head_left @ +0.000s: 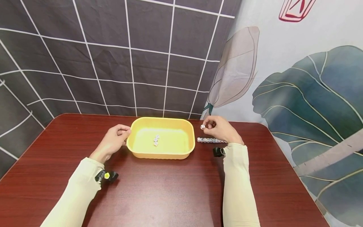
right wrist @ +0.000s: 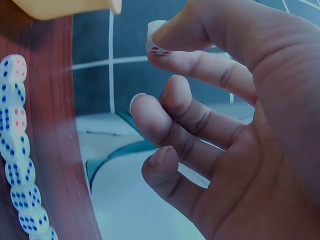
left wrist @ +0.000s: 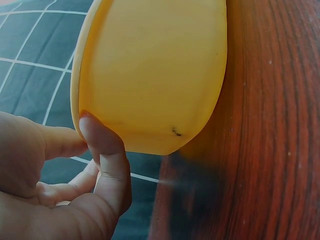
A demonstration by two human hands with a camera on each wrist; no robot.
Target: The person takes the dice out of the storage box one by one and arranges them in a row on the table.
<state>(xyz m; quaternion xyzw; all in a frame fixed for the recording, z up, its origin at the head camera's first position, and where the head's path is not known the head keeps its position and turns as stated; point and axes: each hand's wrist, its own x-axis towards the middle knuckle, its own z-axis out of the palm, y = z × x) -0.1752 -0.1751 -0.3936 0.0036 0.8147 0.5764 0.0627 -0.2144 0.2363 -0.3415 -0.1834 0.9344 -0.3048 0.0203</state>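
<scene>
A yellow plastic basin (head_left: 158,156) sits on the table, with several white dice (head_left: 156,140) lying on its floor left of the middle. My left hand (head_left: 111,141) pinches the basin's left rim between thumb and finger, as the left wrist view (left wrist: 102,160) also shows. Off the basin's right side, my right hand (head_left: 222,128) holds a single white die (head_left: 202,126) between thumb and index finger, above the table. In the right wrist view that die (right wrist: 156,45) shows red pips, and the other fingers are loosely curled. Below the right hand runs a row of dice (head_left: 208,140).
The dark red wooden table (head_left: 164,192) carries everything. A dark grey cloth with white grid lines (head_left: 107,63) hangs behind it, and a pale cloth printed with leaves (head_left: 312,94) hangs at the right. Each wrist wears a black strapped camera.
</scene>
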